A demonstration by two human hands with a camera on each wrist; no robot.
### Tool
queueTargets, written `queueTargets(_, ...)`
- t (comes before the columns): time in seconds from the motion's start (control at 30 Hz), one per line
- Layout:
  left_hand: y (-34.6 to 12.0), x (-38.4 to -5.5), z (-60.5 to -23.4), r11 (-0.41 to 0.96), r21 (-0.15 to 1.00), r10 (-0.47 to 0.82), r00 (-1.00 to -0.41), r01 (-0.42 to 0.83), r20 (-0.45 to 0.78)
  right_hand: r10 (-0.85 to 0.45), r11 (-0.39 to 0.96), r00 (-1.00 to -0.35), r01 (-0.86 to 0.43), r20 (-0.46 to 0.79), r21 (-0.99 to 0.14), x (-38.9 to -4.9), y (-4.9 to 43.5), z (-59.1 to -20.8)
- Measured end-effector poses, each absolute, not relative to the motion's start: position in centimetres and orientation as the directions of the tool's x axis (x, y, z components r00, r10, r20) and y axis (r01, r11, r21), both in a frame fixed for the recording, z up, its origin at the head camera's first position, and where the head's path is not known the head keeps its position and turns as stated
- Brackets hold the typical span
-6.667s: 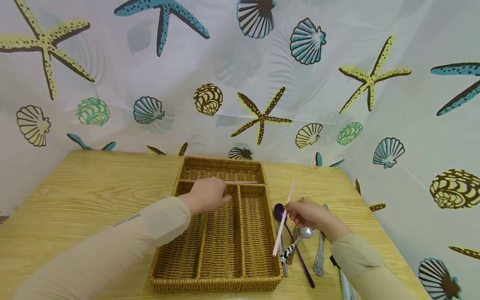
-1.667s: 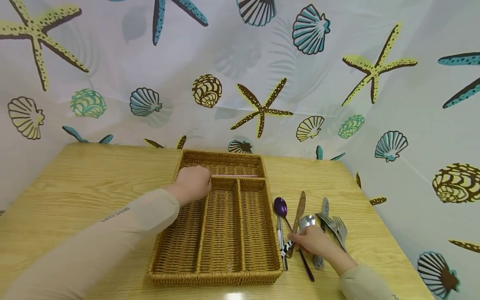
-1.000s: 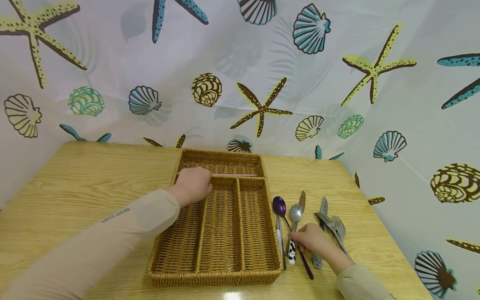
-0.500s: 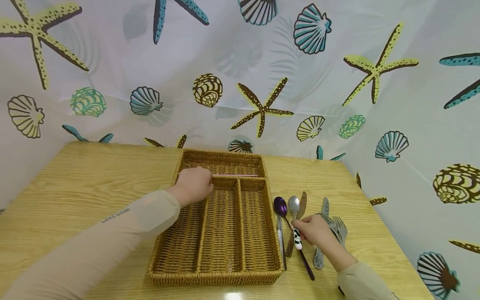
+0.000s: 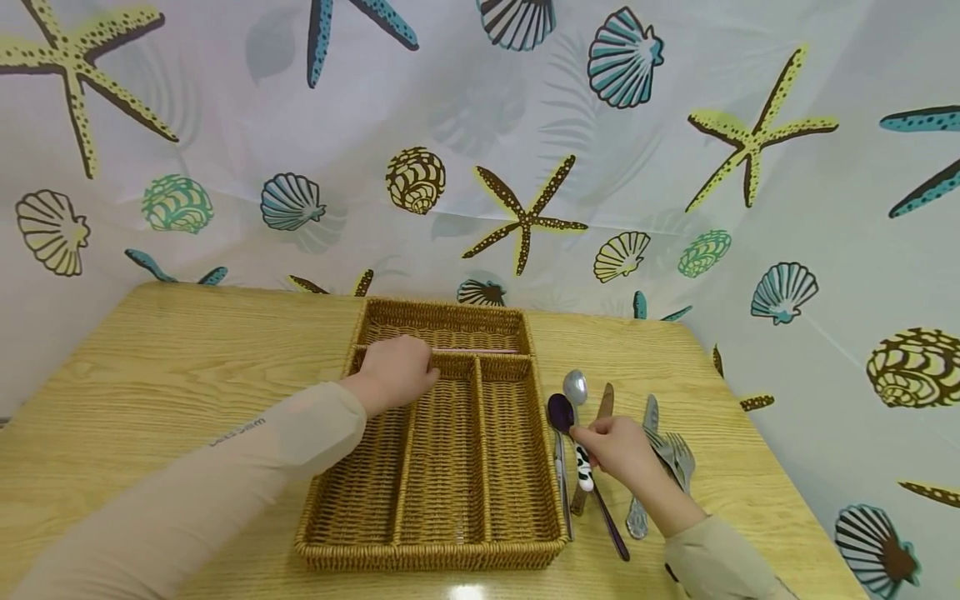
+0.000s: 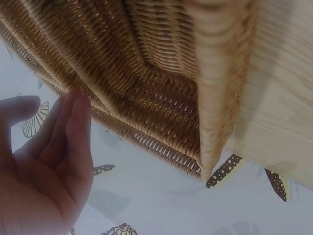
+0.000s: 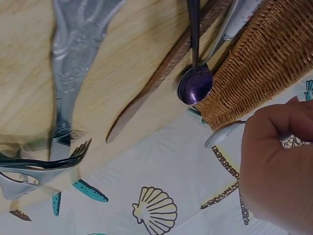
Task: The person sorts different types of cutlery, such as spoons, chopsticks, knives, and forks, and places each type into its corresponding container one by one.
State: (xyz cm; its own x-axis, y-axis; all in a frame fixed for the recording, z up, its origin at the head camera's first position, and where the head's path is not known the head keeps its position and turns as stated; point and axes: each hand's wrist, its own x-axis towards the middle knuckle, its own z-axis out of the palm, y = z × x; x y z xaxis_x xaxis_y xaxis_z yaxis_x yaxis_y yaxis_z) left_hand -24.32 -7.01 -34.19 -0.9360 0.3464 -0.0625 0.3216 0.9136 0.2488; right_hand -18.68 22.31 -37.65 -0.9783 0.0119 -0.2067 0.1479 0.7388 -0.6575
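Note:
My right hand (image 5: 618,450) pinches a spoon (image 5: 575,387) with a silver bowl and a cow-spotted handle, bowl pointing away. It is held above a purple spoon (image 5: 559,412) and a copper-coloured knife (image 5: 607,402), just right of the wicker basket (image 5: 431,561). In the right wrist view, the held spoon's bowl (image 7: 222,134) sticks out beyond the fist. Over the basket's left compartments hangs my left hand (image 5: 393,371); the left wrist view shows its fingers (image 6: 78,122) loosely bent, holding nothing. A pink chopstick (image 5: 480,351) lies in the basket's back compartment.
The basket has one crosswise compartment at the back and three lengthwise ones. An ornate silver knife (image 5: 651,408) and forks (image 5: 681,457) lie farther right. A slim utensil with a pale handle (image 5: 558,467) lies along the basket's right wall. A patterned curtain (image 5: 480,167) hangs behind the table.
Earlier my right hand held a pink chopstick; since then it has taken the cow-handled spoon off the pile, turned it bowl-away and moved it farther back. My left hand has shifted slightly right.

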Motion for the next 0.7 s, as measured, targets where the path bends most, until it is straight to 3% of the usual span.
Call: queueTargets(0.7, -4.9, -23.8, -33.9, 0.884, 0.361, 0.356, -0.928, 0.297, -0.107, -0.099, 0.727, -0.989, 0.004, -0.111, -0.687, -18.5, 17.6, -36.4)
